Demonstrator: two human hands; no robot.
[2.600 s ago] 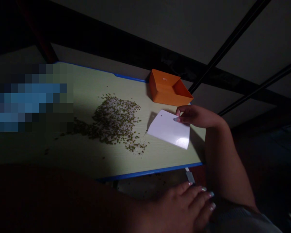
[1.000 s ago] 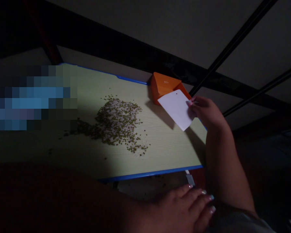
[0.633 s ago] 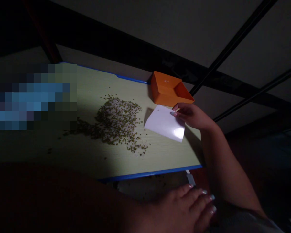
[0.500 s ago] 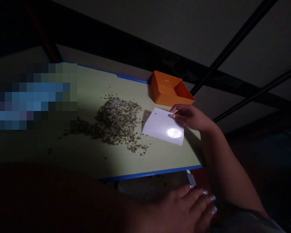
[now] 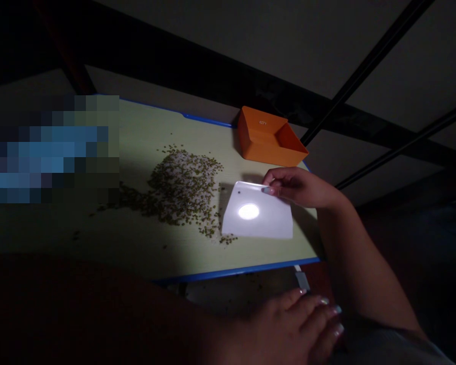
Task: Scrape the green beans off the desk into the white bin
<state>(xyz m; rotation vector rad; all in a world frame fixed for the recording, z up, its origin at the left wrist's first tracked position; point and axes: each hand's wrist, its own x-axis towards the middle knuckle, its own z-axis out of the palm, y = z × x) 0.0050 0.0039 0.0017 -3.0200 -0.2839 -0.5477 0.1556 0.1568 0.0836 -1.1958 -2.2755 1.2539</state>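
- White card (image 5: 256,220): tilted, directly below the right fingers, its top edge between them; a round glare lies on its face and a small dark hole sits near its upper left corner. It probably touches the bench along its lower edge, though the dim light makes this hard to tell.
- Right hand (image 5: 300,187): thumb and fingers pinch the card firmly by that top edge.
- Bean heap (image 5: 186,187): green beans mixed with white grains, well to the left of the right fingers; its stragglers reach the card's lower left corner.
- Orange box (image 5: 271,153): open-topped, just beyond the right fingers, with pale print on its inner wall.
- Bench (image 5: 264,252): pale, blue-edged, spread beneath the right fingers, the card, the heap and the box.
- Left hand (image 5: 285,319): nearer the body than the right fingers, its own fingers straight and slightly apart; what lies under its palm is too dark to make out.
- Grey piece (image 5: 301,280): just past the left fingertips, below the bench edge.
- Wall panels (image 5: 251,35): far beyond both sets of fingers, crossed by dark strips.
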